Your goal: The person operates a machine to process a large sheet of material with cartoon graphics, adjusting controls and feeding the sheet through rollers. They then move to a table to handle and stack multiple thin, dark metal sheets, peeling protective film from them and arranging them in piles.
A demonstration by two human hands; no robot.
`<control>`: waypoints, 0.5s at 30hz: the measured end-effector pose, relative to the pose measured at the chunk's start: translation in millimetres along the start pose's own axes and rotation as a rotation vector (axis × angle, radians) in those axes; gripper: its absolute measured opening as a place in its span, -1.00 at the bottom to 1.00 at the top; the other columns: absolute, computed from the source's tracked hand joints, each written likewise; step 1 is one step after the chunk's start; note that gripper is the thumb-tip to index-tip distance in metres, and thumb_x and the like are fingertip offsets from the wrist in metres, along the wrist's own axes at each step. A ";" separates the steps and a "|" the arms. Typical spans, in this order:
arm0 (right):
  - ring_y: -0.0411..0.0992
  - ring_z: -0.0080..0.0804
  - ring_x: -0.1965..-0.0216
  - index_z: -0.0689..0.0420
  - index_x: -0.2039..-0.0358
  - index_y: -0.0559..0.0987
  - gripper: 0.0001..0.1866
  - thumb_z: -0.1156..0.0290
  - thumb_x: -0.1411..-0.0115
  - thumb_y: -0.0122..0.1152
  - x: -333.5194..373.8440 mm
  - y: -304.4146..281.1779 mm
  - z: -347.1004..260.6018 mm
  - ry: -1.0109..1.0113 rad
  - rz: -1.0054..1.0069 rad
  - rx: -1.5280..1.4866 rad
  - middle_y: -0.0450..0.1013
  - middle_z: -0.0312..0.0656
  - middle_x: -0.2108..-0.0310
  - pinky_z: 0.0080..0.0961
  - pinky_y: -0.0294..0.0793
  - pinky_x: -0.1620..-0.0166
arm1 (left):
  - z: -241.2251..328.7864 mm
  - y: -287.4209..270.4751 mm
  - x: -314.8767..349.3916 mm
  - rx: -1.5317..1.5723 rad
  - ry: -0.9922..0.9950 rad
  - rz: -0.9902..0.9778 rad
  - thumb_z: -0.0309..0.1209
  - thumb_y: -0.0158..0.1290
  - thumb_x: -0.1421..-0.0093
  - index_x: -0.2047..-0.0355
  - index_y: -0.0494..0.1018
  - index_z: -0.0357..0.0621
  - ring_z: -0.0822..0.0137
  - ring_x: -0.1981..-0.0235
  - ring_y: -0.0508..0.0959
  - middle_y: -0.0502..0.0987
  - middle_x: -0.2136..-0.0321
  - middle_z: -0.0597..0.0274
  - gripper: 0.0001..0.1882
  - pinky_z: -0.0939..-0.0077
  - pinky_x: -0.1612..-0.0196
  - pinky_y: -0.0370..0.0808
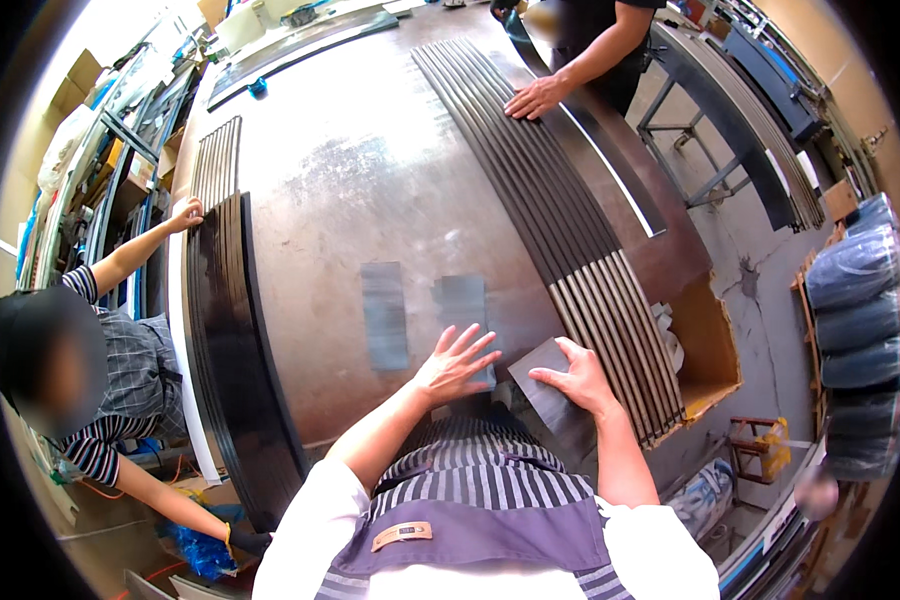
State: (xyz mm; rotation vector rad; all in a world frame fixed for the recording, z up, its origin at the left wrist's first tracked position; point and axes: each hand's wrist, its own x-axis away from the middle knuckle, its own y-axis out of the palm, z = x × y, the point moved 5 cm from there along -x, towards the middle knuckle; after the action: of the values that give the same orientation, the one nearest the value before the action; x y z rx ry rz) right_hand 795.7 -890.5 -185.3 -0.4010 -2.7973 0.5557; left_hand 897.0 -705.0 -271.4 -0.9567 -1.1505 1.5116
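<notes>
My left hand (454, 368) is open, fingers spread, at the near edge of the metal table (340, 190). Its fingertips reach over the lower part of a thin grey rectangular sheet (462, 298); whether they touch it I cannot tell. A second grey rectangular sheet (384, 315) lies flat just left of that one. In my right hand (582, 380) is a flat grey rectangular plate (550, 410), tilted past the table's edge, with the thumb on top and the other fingers mostly hidden. Beside this hand runs a row of long ridged strips (530, 170), dark above and bare metal at the near end.
Across the table, a co-worker's hand (537, 97) rests on the strips. Another person at the left touches a stack of long dark panels (235, 330). A cardboard box (705, 350) stands by the right edge; wrapped dark rolls (855, 330) are stacked farther right.
</notes>
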 end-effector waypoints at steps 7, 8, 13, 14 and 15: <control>0.36 -0.54 0.52 0.45 0.16 0.46 -0.24 0.02 0.15 0.49 -25.2 3.0 28.3 -0.030 0.005 0.007 0.44 0.06 0.53 -0.49 0.40 0.42 | 16.6 12.7 1.3 0.033 0.082 -0.101 0.13 0.06 -0.01 -0.09 0.34 0.05 0.17 -0.36 -0.07 0.03 -0.31 0.27 -0.31 -0.13 -0.30 -0.26; 0.37 -0.52 0.53 0.46 0.15 0.46 -0.22 0.01 0.15 0.48 -29.4 5.6 32.2 -0.053 0.019 0.001 0.44 0.08 0.54 -0.48 0.40 0.42 | 6.3 17.4 2.2 0.000 0.043 -0.095 0.13 0.06 -0.02 -0.10 0.34 0.05 0.17 -0.36 -0.08 0.03 -0.31 0.28 -0.30 -0.13 -0.30 -0.26; 0.49 -0.23 0.47 0.45 0.09 0.43 -0.20 0.01 0.13 0.46 -44.9 7.0 20.2 -0.093 0.007 0.101 0.46 0.19 0.49 -0.38 0.44 0.37 | -21.3 13.4 -2.7 0.029 -0.056 -0.109 0.06 0.05 -0.06 -0.23 0.19 0.13 0.14 -0.35 -0.07 0.04 -0.31 0.31 -0.26 -0.13 -0.29 -0.21; 0.49 -0.20 0.48 0.43 0.10 0.43 -0.22 0.01 0.12 0.45 -47.5 5.9 14.1 -0.113 0.018 0.096 0.46 0.19 0.49 -0.39 0.43 0.37 | -29.1 13.6 -3.8 0.008 -0.094 -0.105 0.06 0.04 -0.07 -0.23 0.18 0.13 0.14 -0.35 -0.07 0.04 -0.31 0.31 -0.27 -0.11 -0.30 -0.20; 0.48 -0.17 0.49 0.42 0.11 0.44 -0.24 0.02 0.12 0.45 -49.1 5.4 8.5 -0.135 0.029 0.090 0.46 0.19 0.50 -0.39 0.43 0.38 | -35.1 8.9 -4.5 -0.026 -0.118 -0.102 0.10 0.02 -0.08 -0.25 0.16 0.14 0.16 -0.35 -0.07 0.04 -0.31 0.33 -0.24 -0.10 -0.30 -0.21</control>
State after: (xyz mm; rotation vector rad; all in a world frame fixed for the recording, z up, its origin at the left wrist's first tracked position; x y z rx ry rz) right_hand 839.8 -904.0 -204.8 -0.4003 -2.8851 0.7390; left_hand 929.2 -702.9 -288.5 -0.8221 -1.2874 1.4898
